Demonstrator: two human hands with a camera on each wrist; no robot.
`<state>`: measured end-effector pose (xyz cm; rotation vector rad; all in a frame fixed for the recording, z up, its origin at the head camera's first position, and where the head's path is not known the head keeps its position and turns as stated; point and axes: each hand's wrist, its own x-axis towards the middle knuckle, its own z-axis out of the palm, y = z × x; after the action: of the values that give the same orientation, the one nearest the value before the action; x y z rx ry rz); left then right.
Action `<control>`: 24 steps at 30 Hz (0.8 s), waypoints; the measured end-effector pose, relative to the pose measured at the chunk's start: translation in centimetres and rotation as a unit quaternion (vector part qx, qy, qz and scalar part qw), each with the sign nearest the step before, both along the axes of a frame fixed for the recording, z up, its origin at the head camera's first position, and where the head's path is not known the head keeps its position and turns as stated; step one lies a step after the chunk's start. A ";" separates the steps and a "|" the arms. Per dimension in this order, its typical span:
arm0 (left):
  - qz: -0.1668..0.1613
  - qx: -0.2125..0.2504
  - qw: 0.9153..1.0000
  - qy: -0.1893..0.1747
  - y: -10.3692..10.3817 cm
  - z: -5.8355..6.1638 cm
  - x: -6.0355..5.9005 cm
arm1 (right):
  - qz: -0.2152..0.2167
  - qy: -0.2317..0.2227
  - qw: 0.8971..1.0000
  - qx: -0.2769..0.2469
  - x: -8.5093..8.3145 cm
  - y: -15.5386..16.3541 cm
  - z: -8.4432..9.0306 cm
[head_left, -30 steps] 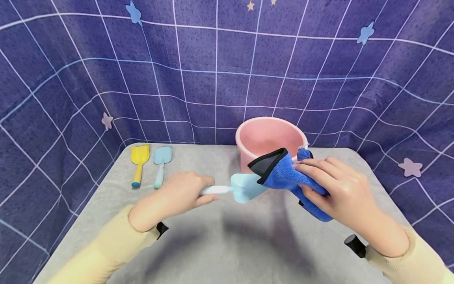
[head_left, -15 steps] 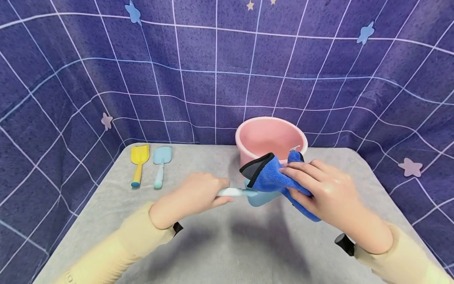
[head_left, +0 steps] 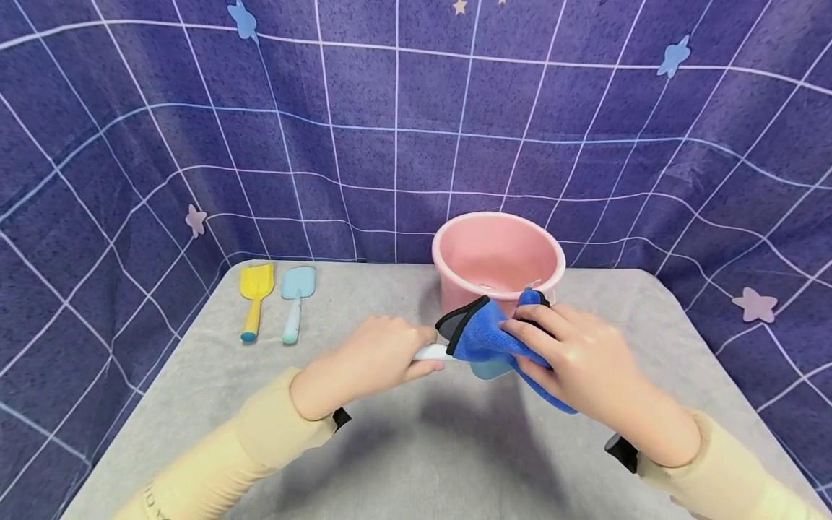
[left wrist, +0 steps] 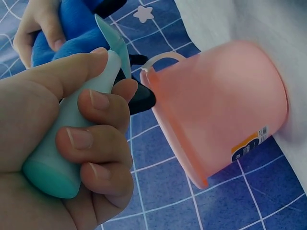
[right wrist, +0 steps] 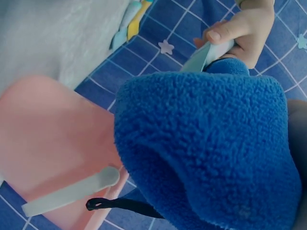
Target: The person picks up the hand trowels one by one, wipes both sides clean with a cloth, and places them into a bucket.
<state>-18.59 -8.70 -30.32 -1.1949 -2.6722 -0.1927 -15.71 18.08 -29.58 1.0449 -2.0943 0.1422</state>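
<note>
My left hand (head_left: 383,354) grips the pale handle of a light blue toy shovel (left wrist: 72,129), fingers curled round it in the left wrist view. The shovel's blade (head_left: 490,370) points right and is mostly covered by a blue towel (head_left: 490,336) with black edging. My right hand (head_left: 578,357) holds the bunched towel over the blade, thumb below and fingers on top. In the right wrist view the fluffy towel (right wrist: 206,139) fills the middle and hides most of the right hand. Both hands are above the table, in front of a pink bucket (head_left: 455,285).
On the table (head_left: 364,289) at the back left lie a yellow toy shovel (head_left: 256,296) and a second light blue shovel (head_left: 297,296). The bucket's white handle (right wrist: 72,191) hangs at its side. A purple gridded curtain (head_left: 357,159) surrounds the table.
The left hand has moved right with the shovel, sliding its blade under the towel. The right hand and towel have shifted a little left, covering more of the blade.
</note>
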 end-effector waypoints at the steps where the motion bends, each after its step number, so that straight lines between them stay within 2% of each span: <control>1: 0.001 -0.001 1.000 -0.001 0.1 0.0 0.0 | -0.001 -0.005 1.000 0.005 0.0 0.0 -0.1; 9: 0.010 -0.017 1.000 0.003 0.4 -0.1 0.3 | 0.001 -0.024 0.999 0.041 -0.4 -0.4 -1.1; 15: 0.005 -0.025 0.999 0.026 0.7 -0.3 0.4 | 0.002 -0.035 0.996 0.082 -0.6 -0.6 -1.8; 24: -0.004 -0.015 1.000 0.026 0.9 -0.7 0.4 | -0.007 -0.026 0.994 0.102 -0.5 -0.8 -2.4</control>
<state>-18.23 -7.82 -31.03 -1.2013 -2.6345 -0.1208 -16.22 17.27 -31.95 1.1575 -2.1969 -0.0527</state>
